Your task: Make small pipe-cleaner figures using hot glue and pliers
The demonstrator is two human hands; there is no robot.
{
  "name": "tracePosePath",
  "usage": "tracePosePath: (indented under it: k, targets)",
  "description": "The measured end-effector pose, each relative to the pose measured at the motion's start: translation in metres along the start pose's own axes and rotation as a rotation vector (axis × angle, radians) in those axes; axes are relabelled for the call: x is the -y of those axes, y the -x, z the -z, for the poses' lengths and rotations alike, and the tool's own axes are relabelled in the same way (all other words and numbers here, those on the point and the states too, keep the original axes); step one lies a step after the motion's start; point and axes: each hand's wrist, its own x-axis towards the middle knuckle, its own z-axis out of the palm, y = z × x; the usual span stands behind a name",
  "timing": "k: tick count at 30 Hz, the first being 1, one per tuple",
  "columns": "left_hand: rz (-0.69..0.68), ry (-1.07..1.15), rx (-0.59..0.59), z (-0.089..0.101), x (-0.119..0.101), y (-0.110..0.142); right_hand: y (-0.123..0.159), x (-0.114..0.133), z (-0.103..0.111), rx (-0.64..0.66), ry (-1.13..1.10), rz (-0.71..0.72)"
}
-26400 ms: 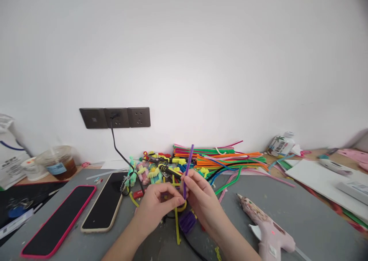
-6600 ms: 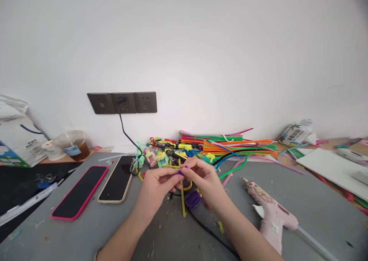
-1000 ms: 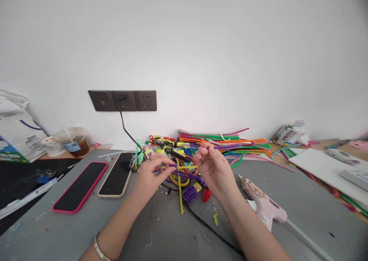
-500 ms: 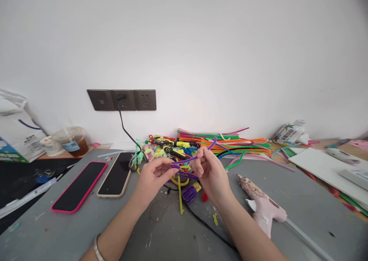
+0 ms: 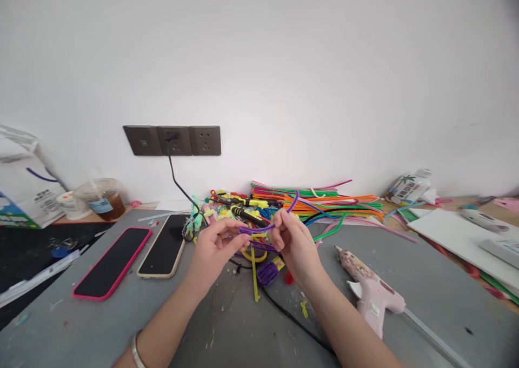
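Note:
A purple pipe cleaner (image 5: 259, 229) runs between my two hands over the middle of the table. My left hand (image 5: 217, 248) pinches one end between thumb and fingers. Further along, my right hand (image 5: 292, 241) grips it, and its free end curves upward past the fingertips. Just below the hands lie a purple fuzzy piece with a yellow band (image 5: 268, 272) and a yellow pipe cleaner (image 5: 255, 276). Behind them, pliers with black and yellow handles (image 5: 247, 215) rest on a heap of coloured pieces.
Bundles of coloured pipe cleaners (image 5: 336, 206) lie by the wall. On the right is a pink glue gun (image 5: 375, 298); on the left are a pink-cased phone (image 5: 112, 263) and a second phone (image 5: 162, 247). A drink cup (image 5: 103, 200) stands farther left. A black cable (image 5: 290, 316) crosses the table.
My right hand has shifted slightly left, and the purple pipe cleaner now bends more, its free end pointing more steeply up. My left hand has stayed nearly in place.

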Motion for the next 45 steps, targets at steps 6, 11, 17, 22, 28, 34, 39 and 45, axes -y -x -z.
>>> tracePosePath:
  k: [6, 11, 17, 22, 28, 34, 39, 45]
  targets:
    - [-0.054, -0.057, -0.027, 0.000, -0.001, 0.001, 0.000, -0.002, 0.001, 0.017, 0.018, -0.011]
    - [-0.071, -0.047, 0.002, 0.000, -0.004, 0.001, 0.000, -0.001, 0.001, 0.030, -0.010, -0.011]
    - [-0.046, 0.027, 0.010, 0.003, 0.000, 0.001, 0.006, -0.002, 0.000, 0.213, 0.031, -0.049]
    - [-0.004, 0.074, 0.049, 0.001, -0.006, 0.001, 0.008, 0.004, -0.001, 0.332, 0.116, -0.078]
    - [0.072, 0.089, 0.124, 0.001, -0.013, 0.002, 0.006, 0.013, 0.003, 0.388, 0.146, -0.062]
    - [0.119, 0.119, 0.146, 0.002, -0.014, 0.003, 0.005, 0.012, 0.004, 0.445, 0.135, -0.054]
    - [0.138, 0.181, 0.175, 0.001, -0.012, 0.005, 0.006, 0.014, 0.004, 0.475, 0.140, -0.065]
    - [0.198, 0.198, 0.188, 0.000, -0.016, 0.005, 0.008, 0.015, 0.005, 0.521, 0.161, -0.106]
